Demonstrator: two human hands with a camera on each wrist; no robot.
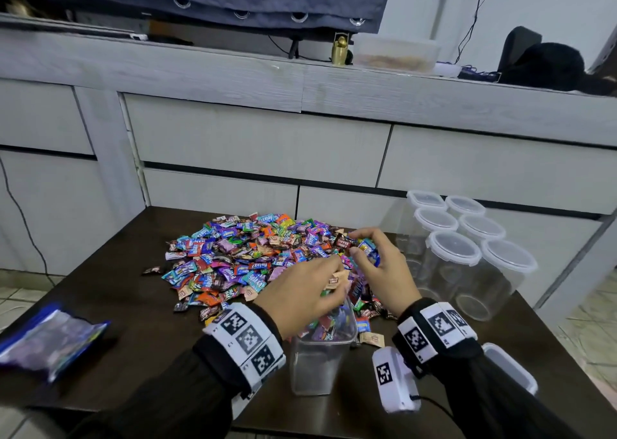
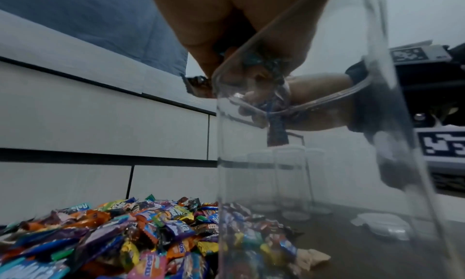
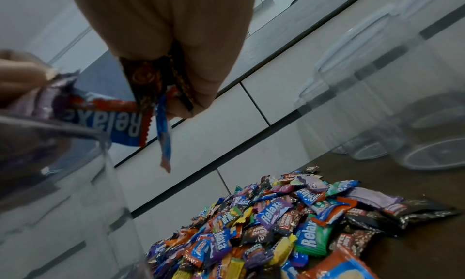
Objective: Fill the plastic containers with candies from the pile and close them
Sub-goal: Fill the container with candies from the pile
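A heap of wrapped candies [image 1: 247,258] lies mid-table. In front of it stands an open clear container [image 1: 320,358], with colourful wrappers showing at its mouth. My left hand [image 1: 335,283] hovers over that mouth and pinches several candies [image 1: 334,280]. Beside it, my right hand [image 1: 365,248] grips a bunch of candies [image 1: 369,251] above the heap's right edge. In the right wrist view the right hand [image 3: 171,96] holds brown and blue wrappers [image 3: 151,96] next to the container rim [image 3: 75,132]. In the left wrist view the left hand [image 2: 226,78] sits above the container wall [image 2: 302,174].
Several empty lidded containers [image 1: 467,255] stand at the table's right. A loose lid [image 1: 510,368] lies near my right wrist. A blue candy bag [image 1: 50,342] lies at the front left. White drawers [image 1: 260,138] rise behind the table.
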